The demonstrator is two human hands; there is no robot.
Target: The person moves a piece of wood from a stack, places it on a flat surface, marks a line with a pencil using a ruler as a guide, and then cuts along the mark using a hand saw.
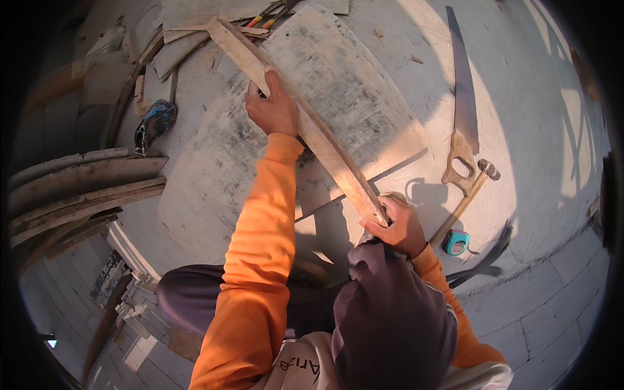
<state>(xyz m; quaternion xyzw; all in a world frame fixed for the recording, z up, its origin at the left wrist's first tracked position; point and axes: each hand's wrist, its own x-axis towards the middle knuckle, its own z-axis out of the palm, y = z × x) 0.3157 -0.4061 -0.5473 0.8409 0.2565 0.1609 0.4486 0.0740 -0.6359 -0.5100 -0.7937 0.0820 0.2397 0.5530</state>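
Note:
I hold a long wooden batten (pixel 333 161) on a slant above a pale, stained board (pixel 214 162). My left hand (pixel 273 107) is closed round its upper part, thumb over the top. My right hand (pixel 398 224) grips the lower end, just over my dark-trousered knee (pixel 383 292). To the right lie a handsaw (pixel 465 97) with a wooden handle, a hammer (pixel 468 201) with a wooden shaft and a teal tape measure (pixel 457 242), all apart from my hands.
A stack of planks (pixel 84 195) fills the left side. Wood offcuts (pixel 175 52) and hand tools with red and yellow handles (pixel 260 21) lie at the top. A dark blue object (pixel 155 123) sits left of the board. Pale blocks or paving (pixel 552 299) line the lower right.

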